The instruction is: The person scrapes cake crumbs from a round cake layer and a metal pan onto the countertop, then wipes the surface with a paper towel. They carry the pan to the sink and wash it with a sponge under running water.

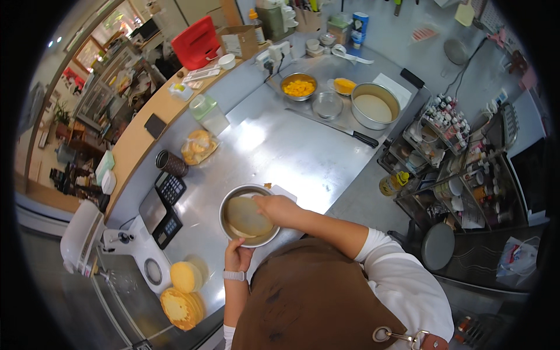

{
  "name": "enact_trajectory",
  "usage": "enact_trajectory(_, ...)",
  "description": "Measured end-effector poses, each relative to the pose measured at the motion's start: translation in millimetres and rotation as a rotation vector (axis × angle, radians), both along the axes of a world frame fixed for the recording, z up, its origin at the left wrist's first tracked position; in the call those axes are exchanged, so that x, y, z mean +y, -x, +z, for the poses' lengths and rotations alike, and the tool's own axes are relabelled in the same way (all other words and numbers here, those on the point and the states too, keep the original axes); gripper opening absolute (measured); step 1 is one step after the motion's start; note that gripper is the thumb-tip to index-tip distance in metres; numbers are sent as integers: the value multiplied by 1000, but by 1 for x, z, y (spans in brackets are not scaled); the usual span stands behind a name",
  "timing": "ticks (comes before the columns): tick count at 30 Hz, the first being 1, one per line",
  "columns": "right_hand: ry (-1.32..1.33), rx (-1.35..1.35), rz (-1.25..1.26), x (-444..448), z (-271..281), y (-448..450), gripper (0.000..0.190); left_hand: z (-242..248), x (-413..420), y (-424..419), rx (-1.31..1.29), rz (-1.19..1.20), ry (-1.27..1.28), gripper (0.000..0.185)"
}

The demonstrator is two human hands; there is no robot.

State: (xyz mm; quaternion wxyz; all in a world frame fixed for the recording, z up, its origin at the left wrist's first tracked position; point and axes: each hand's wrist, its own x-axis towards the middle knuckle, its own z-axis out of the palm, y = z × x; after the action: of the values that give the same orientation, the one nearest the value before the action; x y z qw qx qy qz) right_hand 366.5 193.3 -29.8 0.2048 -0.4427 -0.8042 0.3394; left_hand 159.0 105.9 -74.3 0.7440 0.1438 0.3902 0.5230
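A round metal cake pan rests at the near side of the steel worktable. My left hand, with a pale wristband below it, grips the pan's near rim. Inside the pan lies a thin, round, tan sheet; whether it is paper or a pan base I cannot tell. My right hand reaches over the far right rim and pinches the sheet's edge, its fingertips partly hidden. Just beyond that hand lie a white flat piece and a brown crumb.
Round sponge cakes sit at lower left beside a stand mixer and scale. A long serrated knife lies across the back, near a larger cake pan and a bowl of diced yellow fruit. Bagged bread stands left.
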Motion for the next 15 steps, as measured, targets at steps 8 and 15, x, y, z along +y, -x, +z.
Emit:
enact_trajectory(8, 19, 53, -246, 18, 5, -49, 56, 11, 2, -11, -113, -23, 65, 59)
enact_trajectory(15, 634, 426, -413, 38, -14, -127, 29, 21, 24, -50, -125, -176, -66, 65)
